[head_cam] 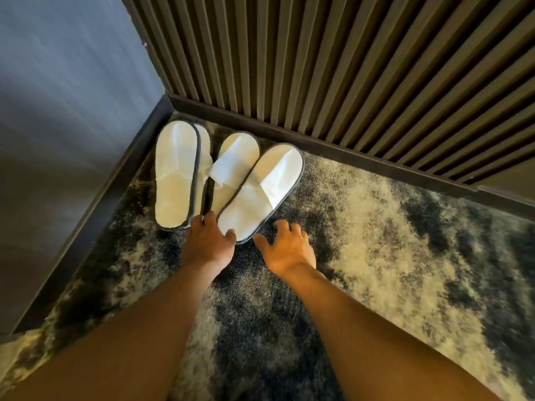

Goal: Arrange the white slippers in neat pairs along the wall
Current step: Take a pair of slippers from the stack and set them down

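White slippers (228,180) bunched, overlapping, centre-left of frame in corner; long axes run up-frame, rightmost slanted. Left hand (207,238) nearer, fingers spread at heels; right hand (285,246) splayed, empty, lower right.

Mottled carpet (390,256), slatted panel (333,68), dark skirting (318,146)

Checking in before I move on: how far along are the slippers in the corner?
Done: all four sit in the corner. The leftmost slipper overlaps its partner; the right two lie angled. In hand: the left hand touches the heels, the right hand hovers open. Left: unstack and square both pairs against the slatted wall.
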